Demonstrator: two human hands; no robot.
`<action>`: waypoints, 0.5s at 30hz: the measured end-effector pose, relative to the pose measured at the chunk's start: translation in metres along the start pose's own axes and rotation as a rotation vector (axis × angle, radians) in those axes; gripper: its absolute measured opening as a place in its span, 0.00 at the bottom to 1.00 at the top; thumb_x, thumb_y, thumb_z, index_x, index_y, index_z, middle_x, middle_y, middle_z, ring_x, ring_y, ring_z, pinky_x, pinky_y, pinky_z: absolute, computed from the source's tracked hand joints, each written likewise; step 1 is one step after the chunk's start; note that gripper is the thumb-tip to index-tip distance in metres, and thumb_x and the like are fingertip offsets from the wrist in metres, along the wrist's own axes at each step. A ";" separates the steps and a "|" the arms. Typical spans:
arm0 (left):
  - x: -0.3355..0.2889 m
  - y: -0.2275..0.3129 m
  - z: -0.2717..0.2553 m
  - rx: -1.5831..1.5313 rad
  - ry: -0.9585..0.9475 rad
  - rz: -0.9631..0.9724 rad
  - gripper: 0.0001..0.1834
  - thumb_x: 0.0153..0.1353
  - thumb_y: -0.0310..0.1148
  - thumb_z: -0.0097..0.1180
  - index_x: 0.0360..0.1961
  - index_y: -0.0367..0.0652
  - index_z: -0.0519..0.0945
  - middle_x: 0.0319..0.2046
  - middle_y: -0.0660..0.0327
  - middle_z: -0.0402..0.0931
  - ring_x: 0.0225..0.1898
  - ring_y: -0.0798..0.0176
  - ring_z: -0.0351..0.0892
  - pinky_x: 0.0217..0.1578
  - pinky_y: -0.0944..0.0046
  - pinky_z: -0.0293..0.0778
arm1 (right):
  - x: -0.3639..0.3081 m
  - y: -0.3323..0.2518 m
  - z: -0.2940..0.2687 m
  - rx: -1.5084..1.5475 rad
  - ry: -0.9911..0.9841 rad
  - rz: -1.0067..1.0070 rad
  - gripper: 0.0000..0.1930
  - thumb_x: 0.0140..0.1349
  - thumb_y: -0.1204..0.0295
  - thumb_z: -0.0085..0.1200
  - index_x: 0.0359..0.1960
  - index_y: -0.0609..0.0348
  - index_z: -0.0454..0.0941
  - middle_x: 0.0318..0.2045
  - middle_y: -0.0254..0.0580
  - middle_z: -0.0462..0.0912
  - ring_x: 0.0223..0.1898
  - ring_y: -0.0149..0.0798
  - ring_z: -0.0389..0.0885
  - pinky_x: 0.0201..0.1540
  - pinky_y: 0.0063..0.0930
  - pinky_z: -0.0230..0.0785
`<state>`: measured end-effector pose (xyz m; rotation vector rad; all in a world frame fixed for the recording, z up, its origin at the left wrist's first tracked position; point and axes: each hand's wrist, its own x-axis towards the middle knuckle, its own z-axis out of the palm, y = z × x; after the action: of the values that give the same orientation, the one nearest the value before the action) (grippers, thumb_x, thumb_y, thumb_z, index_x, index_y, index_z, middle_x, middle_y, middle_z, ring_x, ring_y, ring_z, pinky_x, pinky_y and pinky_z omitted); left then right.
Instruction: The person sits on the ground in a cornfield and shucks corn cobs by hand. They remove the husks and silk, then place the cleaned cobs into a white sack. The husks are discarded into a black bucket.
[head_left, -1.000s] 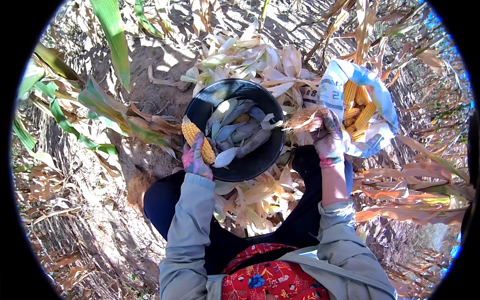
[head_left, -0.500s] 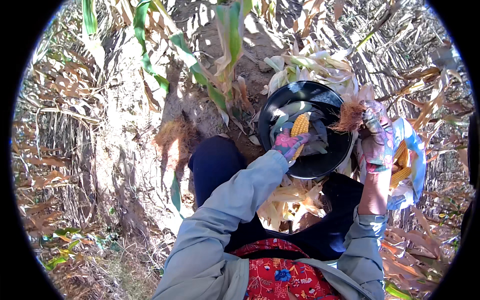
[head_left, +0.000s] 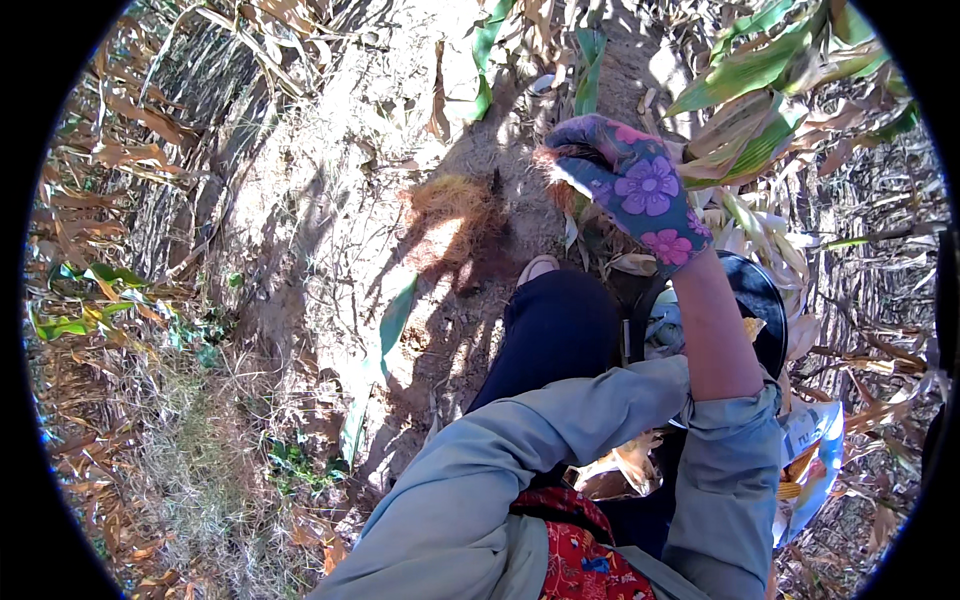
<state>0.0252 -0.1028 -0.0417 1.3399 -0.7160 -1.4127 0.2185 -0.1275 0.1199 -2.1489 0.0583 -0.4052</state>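
Note:
My right hand [head_left: 635, 190], in a dark flowered glove, is raised in front of the bucket, its fingers closed round a tuft of reddish corn silk [head_left: 548, 165] that pokes out past the fingertips. The left sleeve [head_left: 640, 390] runs behind my right forearm, which hides my left hand. Just right of that forearm, inside the black bucket [head_left: 777, 310], a small yellow bit of a corn cob [head_left: 754, 327] shows. A loose heap of corn silk [head_left: 450, 215] lies on the soil, left of my right hand.
A white and blue sack [head_left: 820, 465] with yellow cobs [head_left: 790, 490] stands at the right. Pale husks [head_left: 765, 235] lie behind the bucket. Green and dry corn leaves [head_left: 755, 70] reach in at the upper right. My bent knee [head_left: 565, 315] is left of the bucket.
My right hand has swung from the bucket's right side across to the left and away from me, carrying the corn silk. The view has shifted left. My left hand is now covered.

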 end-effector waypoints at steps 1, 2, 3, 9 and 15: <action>0.001 0.001 -0.002 -0.010 0.000 -0.001 0.23 0.48 0.39 0.60 0.43 0.37 0.70 0.32 0.57 0.72 0.33 0.63 0.74 0.33 0.66 0.71 | 0.010 0.007 0.012 -0.137 -0.012 -0.053 0.14 0.55 0.67 0.52 0.42 0.56 0.74 0.37 0.42 0.78 0.38 0.39 0.77 0.42 0.28 0.69; 0.002 0.002 -0.002 -0.013 -0.002 -0.002 0.23 0.48 0.39 0.60 0.43 0.37 0.71 0.32 0.57 0.72 0.33 0.63 0.74 0.33 0.66 0.71 | 0.019 0.014 0.023 -0.269 -0.022 -0.109 0.14 0.55 0.66 0.52 0.43 0.55 0.73 0.38 0.43 0.77 0.40 0.41 0.77 0.43 0.29 0.68; 0.003 0.003 -0.003 -0.018 -0.001 -0.002 0.23 0.48 0.39 0.59 0.43 0.37 0.71 0.32 0.57 0.72 0.33 0.63 0.74 0.33 0.66 0.71 | 0.028 0.020 0.034 -0.401 -0.030 -0.166 0.15 0.56 0.66 0.51 0.44 0.55 0.73 0.39 0.44 0.77 0.41 0.43 0.76 0.45 0.31 0.68; 0.003 0.009 -0.003 -0.033 -0.020 -0.002 0.23 0.49 0.40 0.59 0.42 0.38 0.71 0.33 0.56 0.72 0.34 0.61 0.74 0.33 0.65 0.71 | 0.053 0.057 0.075 -0.466 -0.089 -0.095 0.18 0.54 0.64 0.52 0.47 0.53 0.70 0.43 0.46 0.74 0.45 0.47 0.73 0.47 0.35 0.66; -0.002 0.005 -0.006 -0.022 -0.029 0.002 0.23 0.49 0.42 0.58 0.42 0.38 0.71 0.34 0.55 0.72 0.35 0.60 0.73 0.34 0.63 0.71 | 0.051 0.025 0.067 -0.340 -0.152 -0.009 0.16 0.53 0.67 0.55 0.45 0.54 0.73 0.42 0.43 0.75 0.43 0.44 0.74 0.46 0.32 0.67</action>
<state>0.0322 -0.1009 -0.0378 1.3034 -0.7187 -1.4367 0.2906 -0.0989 0.0779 -2.5094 0.0326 -0.2482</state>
